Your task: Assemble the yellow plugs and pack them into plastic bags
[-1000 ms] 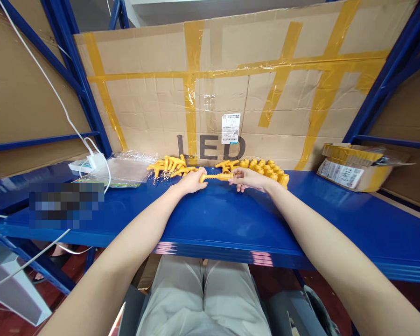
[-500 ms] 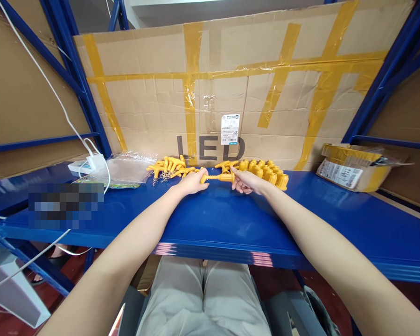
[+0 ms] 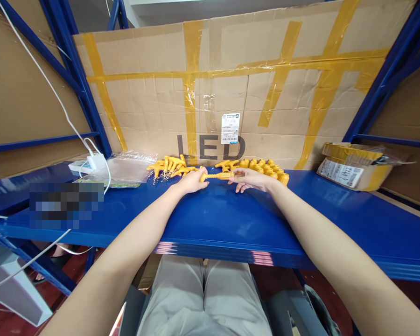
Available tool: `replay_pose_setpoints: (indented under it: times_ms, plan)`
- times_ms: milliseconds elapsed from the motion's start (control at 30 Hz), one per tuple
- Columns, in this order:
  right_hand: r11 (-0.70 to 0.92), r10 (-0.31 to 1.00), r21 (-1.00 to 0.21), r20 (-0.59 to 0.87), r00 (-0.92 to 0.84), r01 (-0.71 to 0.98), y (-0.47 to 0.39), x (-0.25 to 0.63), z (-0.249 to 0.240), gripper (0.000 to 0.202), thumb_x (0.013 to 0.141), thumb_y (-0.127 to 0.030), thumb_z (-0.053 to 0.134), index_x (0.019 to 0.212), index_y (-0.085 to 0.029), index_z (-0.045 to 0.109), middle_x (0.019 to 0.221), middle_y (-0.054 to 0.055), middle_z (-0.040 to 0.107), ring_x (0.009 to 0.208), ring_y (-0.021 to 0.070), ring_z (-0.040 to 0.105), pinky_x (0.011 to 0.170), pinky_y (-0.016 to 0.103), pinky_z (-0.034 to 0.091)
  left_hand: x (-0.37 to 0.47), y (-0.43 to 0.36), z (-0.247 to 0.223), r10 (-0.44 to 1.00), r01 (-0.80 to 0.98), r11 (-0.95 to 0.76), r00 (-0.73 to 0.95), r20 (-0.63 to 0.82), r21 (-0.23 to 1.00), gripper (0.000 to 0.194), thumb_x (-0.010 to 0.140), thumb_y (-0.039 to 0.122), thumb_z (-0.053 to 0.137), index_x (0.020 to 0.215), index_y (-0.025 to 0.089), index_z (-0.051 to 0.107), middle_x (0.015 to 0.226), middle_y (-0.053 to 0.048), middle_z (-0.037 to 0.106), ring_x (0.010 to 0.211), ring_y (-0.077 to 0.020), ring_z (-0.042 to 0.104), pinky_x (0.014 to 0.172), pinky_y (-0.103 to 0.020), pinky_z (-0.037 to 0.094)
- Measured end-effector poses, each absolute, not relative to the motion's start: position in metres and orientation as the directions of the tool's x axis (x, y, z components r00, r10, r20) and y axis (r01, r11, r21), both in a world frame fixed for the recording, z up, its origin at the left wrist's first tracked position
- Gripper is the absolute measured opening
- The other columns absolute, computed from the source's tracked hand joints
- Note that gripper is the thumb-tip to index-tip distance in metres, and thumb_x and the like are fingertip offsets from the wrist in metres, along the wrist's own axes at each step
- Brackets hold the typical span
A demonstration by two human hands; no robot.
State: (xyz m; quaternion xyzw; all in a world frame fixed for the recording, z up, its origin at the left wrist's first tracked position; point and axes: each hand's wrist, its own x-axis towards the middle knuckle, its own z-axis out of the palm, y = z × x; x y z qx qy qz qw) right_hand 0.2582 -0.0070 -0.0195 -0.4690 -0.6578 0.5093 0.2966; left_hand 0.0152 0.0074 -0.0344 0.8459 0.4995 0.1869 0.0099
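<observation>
Item under handling: a yellow plastic ribbed shaft (image 3: 213,177) with a wider yellow sleeve (image 3: 225,176) at its right-hand end, both in line and roughly level, between the two hands, over the rear part of the blue metal shelf (image 3: 213,214).

Left hand (image 3: 195,182): fingers closed on the shaft's outer end. Right hand (image 3: 252,180): thumb and forefinger pinch the sleeve's far end, with the other fingers loosely curled below it. The ribbing looks like a screw thread, though at this size that is a fair reading rather than a certain one.

Findings on handling: the left hand should act as the fixed anchor and the fingertips of the right should do the fine work. Shaft and sleeve are best kept on one axis; a tilt could bind the ribs or cross a thread. Light, even finger pressure should suffice, and forcing against resistance is inadvisable. Gripping the sleeve nearer its middle would give steadier control.

Surroundings: yellow T-shaped handles (image 3: 173,163) with metal chains (image 3: 164,176) lie just beyond the left hand and could snag a sleeve or finger. Yellow cylindrical pieces (image 3: 264,169) stand grouped behind the right hand; the wrist should keep off them.
</observation>
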Motion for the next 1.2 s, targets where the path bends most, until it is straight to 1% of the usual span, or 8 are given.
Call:
replay_pose_setpoints:
  times_ms: [67,167,333,500,867,967,1067,1200]
  plan:
    - [0.075,0.917,-0.946,-0.058,-0.394,0.314,-0.0081,0.2583,-0.0199,0.032,0.076,-0.031,0.075,0.097,-0.015,0.056,0.090,0.008,0.071,0.054,0.0095,0.064,0.048,0.018,0.051,0.0149,0.0072,-0.0344,0.849,0.840,-0.502,0.435,0.300,0.203,0.028,0.079,0.038,0.055,0.102,0.022,0.049,0.083,-0.003,0.061,0.076,-0.0230,0.058,0.064,-0.030,0.040]
    - [0.062,0.921,-0.944,-0.070,-0.384,0.323,-0.0079,0.2569,-0.0207,0.025,0.083,-0.033,0.068,0.092,-0.013,0.058,0.079,0.008,0.071,0.049,0.0092,0.062,0.045,0.017,0.050,0.0147,0.0070,-0.0344,0.846,0.841,-0.505,0.439,0.303,0.193,0.029,0.079,0.039,0.056,0.102,0.022,0.049,0.083,-0.003,0.061,0.076,-0.0226,0.058,0.063,-0.030,0.040]
    - [0.029,0.924,-0.946,-0.098,-0.368,0.324,-0.0070,0.2554,-0.0206,0.025,0.088,-0.036,0.060,0.088,-0.012,0.057,0.073,0.008,0.071,0.046,0.0097,0.061,0.041,0.017,0.048,0.0152,0.0066,-0.0342,0.837,0.833,-0.516,0.441,0.325,0.200,0.028,0.081,0.044,0.053,0.099,0.022,0.050,0.082,-0.003,0.060,0.075,-0.0220,0.057,0.063,-0.029,0.039]
    - [0.008,0.921,-0.946,-0.120,-0.371,0.325,-0.0072,0.2558,-0.0203,0.028,0.088,-0.040,0.059,0.088,-0.012,0.057,0.072,0.008,0.071,0.046,0.0098,0.061,0.041,0.017,0.048,0.0162,0.0058,-0.0336,0.828,0.820,-0.531,0.449,0.335,0.214,0.029,0.081,0.048,0.052,0.094,0.022,0.049,0.080,-0.002,0.059,0.077,-0.0216,0.057,0.063,-0.029,0.039]
    - [0.005,0.914,-0.950,-0.122,-0.386,0.312,-0.0041,0.2573,-0.0233,0.033,0.085,-0.045,0.062,0.086,-0.013,0.059,0.069,0.008,0.071,0.047,0.0104,0.061,0.041,0.016,0.047,0.0156,0.0055,-0.0336,0.828,0.797,-0.543,0.457,0.325,0.265,0.027,0.084,0.050,0.048,0.090,0.023,0.049,0.072,0.000,0.058,0.072,-0.0205,0.057,0.064,-0.029,0.040]
    - [0.008,0.914,-0.950,-0.120,-0.388,0.313,-0.0039,0.2578,-0.0233,0.033,0.084,-0.045,0.062,0.088,-0.012,0.059,0.073,0.009,0.071,0.048,0.0102,0.061,0.041,0.017,0.048,0.0157,0.0057,-0.0336,0.832,0.797,-0.540,0.455,0.318,0.271,0.028,0.084,0.049,0.049,0.092,0.023,0.049,0.072,0.000,0.059,0.072,-0.0206,0.057,0.065,-0.029,0.040]
    - [0.035,0.915,-0.950,-0.095,-0.392,0.311,-0.0033,0.2598,-0.0238,0.033,0.084,-0.044,0.064,0.091,-0.012,0.060,0.085,0.011,0.072,0.052,0.0091,0.063,0.046,0.016,0.050,0.0157,0.0062,-0.0339,0.837,0.804,-0.531,0.450,0.310,0.268,0.028,0.084,0.048,0.049,0.093,0.023,0.049,0.074,-0.001,0.060,0.074,-0.0211,0.058,0.065,-0.029,0.041]
    - [0.104,0.910,-0.953,-0.025,-0.415,0.286,-0.0017,0.2628,-0.0254,0.036,0.078,-0.033,0.073,0.105,-0.014,0.057,0.089,0.009,0.072,0.056,0.0086,0.064,0.052,0.017,0.052,0.0154,0.0062,-0.0340,0.837,0.799,-0.534,0.454,0.306,0.275,0.026,0.084,0.047,0.049,0.093,0.023,0.049,0.074,-0.001,0.060,0.074,-0.0211,0.058,0.064,-0.029,0.040]
